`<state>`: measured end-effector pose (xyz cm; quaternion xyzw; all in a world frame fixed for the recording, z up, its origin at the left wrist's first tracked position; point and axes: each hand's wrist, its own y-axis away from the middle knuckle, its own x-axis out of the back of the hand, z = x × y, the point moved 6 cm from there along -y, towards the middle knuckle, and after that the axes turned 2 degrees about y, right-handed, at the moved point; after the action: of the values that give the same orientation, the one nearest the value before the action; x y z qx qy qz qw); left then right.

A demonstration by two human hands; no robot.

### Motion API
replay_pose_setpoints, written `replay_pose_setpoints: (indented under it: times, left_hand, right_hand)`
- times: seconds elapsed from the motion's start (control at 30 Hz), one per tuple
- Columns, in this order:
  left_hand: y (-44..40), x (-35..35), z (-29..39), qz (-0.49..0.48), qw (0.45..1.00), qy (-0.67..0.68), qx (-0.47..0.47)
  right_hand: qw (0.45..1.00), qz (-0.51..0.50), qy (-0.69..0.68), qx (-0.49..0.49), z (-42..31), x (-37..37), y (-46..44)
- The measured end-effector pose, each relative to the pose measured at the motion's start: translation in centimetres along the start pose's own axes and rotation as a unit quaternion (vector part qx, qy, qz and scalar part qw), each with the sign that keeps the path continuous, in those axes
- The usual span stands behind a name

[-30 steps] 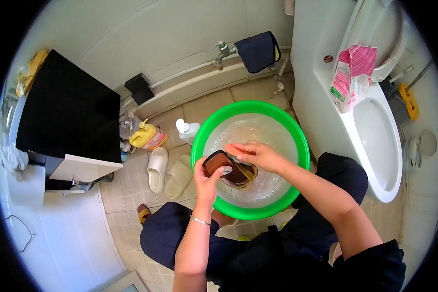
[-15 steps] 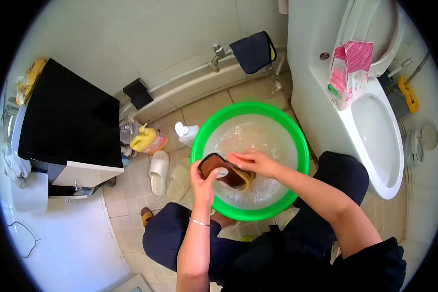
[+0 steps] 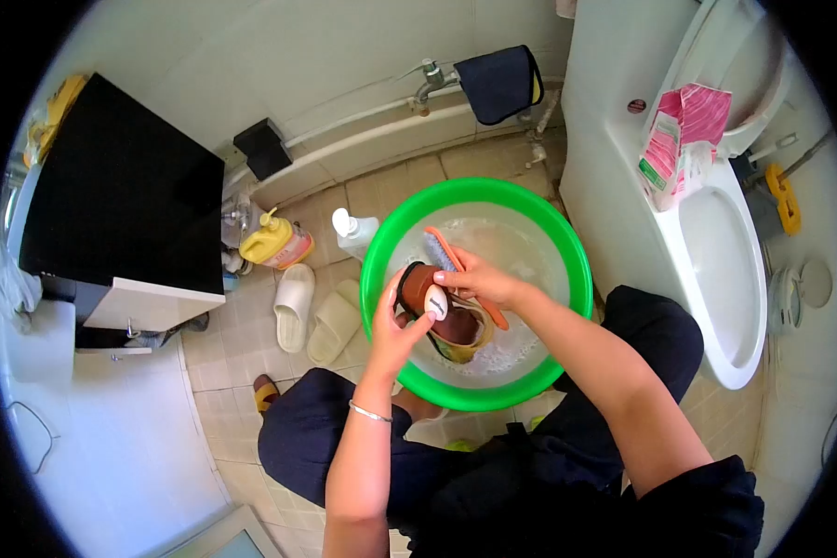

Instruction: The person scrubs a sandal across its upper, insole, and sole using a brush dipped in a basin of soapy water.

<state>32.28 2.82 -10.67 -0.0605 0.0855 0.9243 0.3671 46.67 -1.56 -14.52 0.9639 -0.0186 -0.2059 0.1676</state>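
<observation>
Over the green basin (image 3: pixel 581 279) of soapy water, my left hand (image 3: pixel 395 325) grips a brown sandal (image 3: pixel 458 327) with a dark rim and a yellowish strap part. Its thumb lies by a pale oval patch with a dark mark on the sandal. My right hand (image 3: pixel 484 281) is closed around an orange scrubbing brush (image 3: pixel 448 249), whose pale purplish bristles face left. The fingertips of that hand also come up against the sandal. Part of the sandal is hidden behind both hands.
A white bottle (image 3: pixel 355 234) stands left of the basin, with a yellow pump bottle (image 3: pixel 277 242) and pale slippers (image 3: pixel 295 307) beyond. To the right is a white squat toilet or urinal-like fixture (image 3: pixel 716 270) bearing a pink packet (image 3: pixel 684 139). A black-topped cabinet (image 3: pixel 126 195) is at left.
The brush has lifted off the sandal and turned, so its bristles now show. The sandal has been tilted in my left hand, and both hands have come closer together.
</observation>
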Motion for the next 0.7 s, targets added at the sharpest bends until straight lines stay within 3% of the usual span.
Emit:
replay_pose_setpoints:
  times: [0.1,0.23,0.27,0.3,0.33,0.4,0.43,0.5,0.53,0.6,0.63,0.7]
  left_hand:
    - [-0.1,-0.5,0.2,-0.03,0.999,-0.001,0.018]
    - [-0.9,1.3,-2.9,-0.006,0.999,-0.021,0.039]
    - [-0.9,1.6,-2.7,0.016,0.998,-0.05,0.031]
    - [-0.9,1.9,-2.5,0.038,0.996,-0.08,0.021]
    - [-0.9,2.1,-2.5,0.06,0.997,-0.043,0.025]
    - [-1.0,2.8,-2.1,0.079,0.995,-0.063,0.007]
    - [-1.0,3.1,-1.4,0.096,0.992,-0.084,-0.009]
    - [-0.6,3.2,-0.6,0.092,0.993,-0.077,0.004]
    - [-0.5,3.2,-0.2,0.094,0.994,-0.05,0.004]
    - [-0.2,3.0,0.5,0.098,0.995,-0.019,0.001]
    - [0.1,3.0,0.3,0.094,0.995,-0.022,0.002]
    - [0.5,3.6,0.2,0.132,0.989,-0.07,-0.025]
  right_hand:
    - [0.997,-0.058,-0.007,-0.05,1.7,0.2,-0.2]
    - [0.998,-0.011,0.038,-0.039,3.7,2.0,-1.0]
    - [0.983,0.078,0.169,0.005,4.4,4.2,-1.4]
    - [0.939,0.163,0.298,0.052,4.3,5.8,-1.1]
    - [0.939,0.163,0.299,0.05,4.5,6.5,-0.5]
    - [0.814,0.259,0.519,-0.039,4.7,9.2,1.6]
    - [0.814,0.259,0.518,-0.04,5.1,9.7,2.4]
    - [0.708,0.283,0.646,-0.036,4.9,9.9,3.8]
    - [0.71,0.284,0.643,-0.037,5.0,9.6,3.8]
    - [0.687,0.147,0.699,-0.136,6.6,8.7,3.2]
    - [0.689,0.15,0.695,-0.137,6.8,8.6,3.2]
    - [0.739,0.281,0.612,-0.04,5.4,9.1,3.4]
